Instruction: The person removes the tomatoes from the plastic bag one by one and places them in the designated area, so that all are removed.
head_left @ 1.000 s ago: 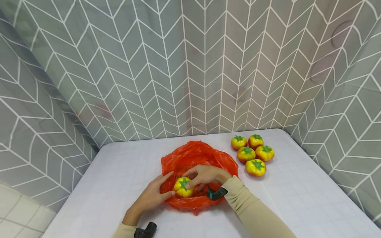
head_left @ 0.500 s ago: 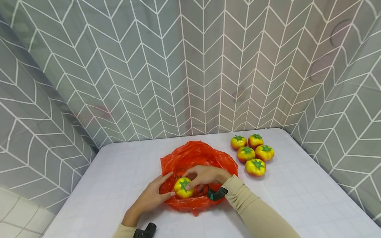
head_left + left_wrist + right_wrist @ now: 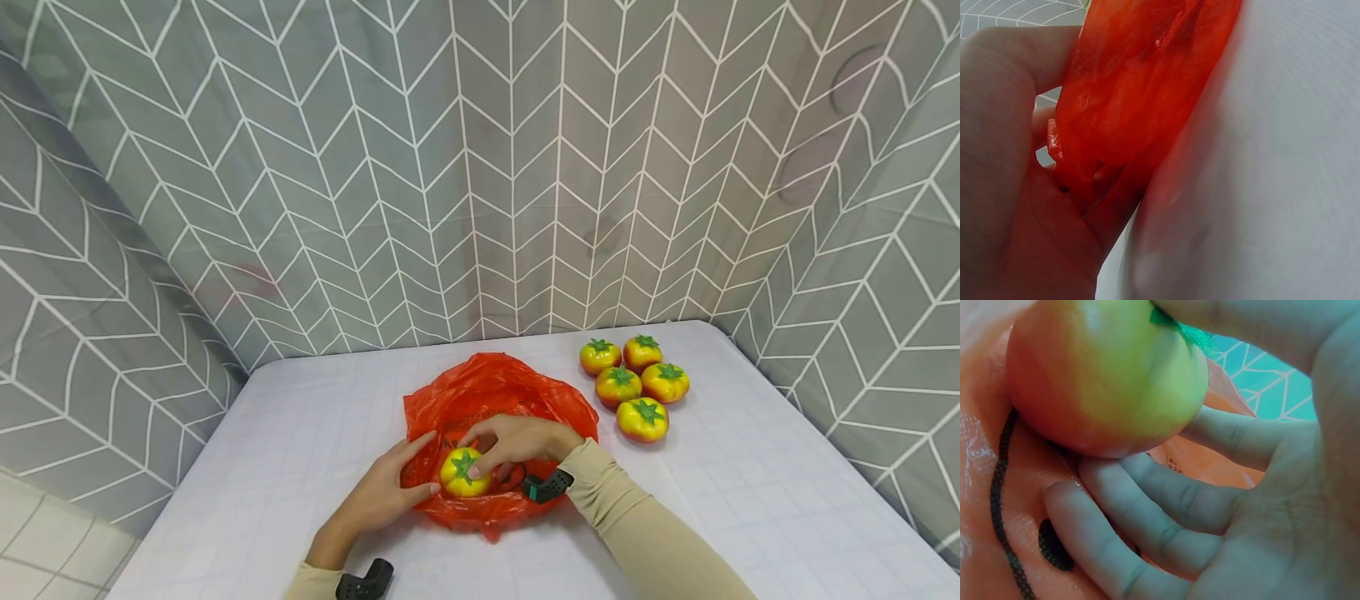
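A red plastic bag [image 3: 510,387] lies with its mouth spread on the table, dark print showing inside. My right hand [image 3: 517,442] reaches into it and grips a yellow-and-red tomato [image 3: 463,473] with a green star-shaped top. In the right wrist view the thumb presses near the green top, and fingers [image 3: 1147,519] curl under the tomato [image 3: 1110,381]. At the bag's left side, my left hand [image 3: 378,492] holds the plastic, thumb and fingers spread around it. The left wrist view has the red plastic [image 3: 1141,81] between thumb and fingers; some fingertips are hidden behind it.
Several more tomatoes [image 3: 618,386] sit grouped at the back right of the white-covered table [image 3: 330,417]. A grey curtain [image 3: 495,167] with white zigzag lines hangs behind and at both sides. Black bands with small devices [image 3: 547,485] are on both wrists.
Both hands stay almost where they were, the right still on the tomato in the bag. The head view has shifted very slightly.
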A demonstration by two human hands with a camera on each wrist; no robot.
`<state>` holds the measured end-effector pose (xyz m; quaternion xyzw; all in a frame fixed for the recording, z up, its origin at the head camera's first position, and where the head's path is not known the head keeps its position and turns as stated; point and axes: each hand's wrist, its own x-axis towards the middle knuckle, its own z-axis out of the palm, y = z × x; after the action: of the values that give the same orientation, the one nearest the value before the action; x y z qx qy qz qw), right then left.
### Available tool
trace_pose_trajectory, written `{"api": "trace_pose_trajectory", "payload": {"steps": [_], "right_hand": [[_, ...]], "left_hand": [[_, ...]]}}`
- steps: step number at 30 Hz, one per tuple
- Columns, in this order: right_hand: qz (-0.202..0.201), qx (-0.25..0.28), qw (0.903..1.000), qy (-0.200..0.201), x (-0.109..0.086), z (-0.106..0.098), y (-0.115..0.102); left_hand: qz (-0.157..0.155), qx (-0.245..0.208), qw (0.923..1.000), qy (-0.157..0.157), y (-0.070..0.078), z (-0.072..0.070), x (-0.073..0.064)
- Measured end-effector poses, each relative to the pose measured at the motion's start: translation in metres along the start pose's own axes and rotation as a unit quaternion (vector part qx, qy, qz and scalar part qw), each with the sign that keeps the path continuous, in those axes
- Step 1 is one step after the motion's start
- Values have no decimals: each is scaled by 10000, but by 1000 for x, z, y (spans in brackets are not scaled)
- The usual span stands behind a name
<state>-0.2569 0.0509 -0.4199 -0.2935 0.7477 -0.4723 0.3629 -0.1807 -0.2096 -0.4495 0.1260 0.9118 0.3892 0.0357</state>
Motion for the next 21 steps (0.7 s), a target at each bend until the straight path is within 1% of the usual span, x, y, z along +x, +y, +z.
{"api": "trace_pose_trajectory", "payload": {"steps": [7,13,16,21], "right_hand": [[-69,193,9998,77,-3,-3,1],[-272,301,9990,211,-7,-8,1],[-299,393,9981,357,-10,-10,1],[-404,694,9948,626,-15,-10,5]], "left_hand": [[-46,61,10000,-29,-1,0,2],[-75,34,10000,-8,0,0,2],[-39,28,10000,5,0,0,2],[-38,25,10000,9,-1,1,1]]}}
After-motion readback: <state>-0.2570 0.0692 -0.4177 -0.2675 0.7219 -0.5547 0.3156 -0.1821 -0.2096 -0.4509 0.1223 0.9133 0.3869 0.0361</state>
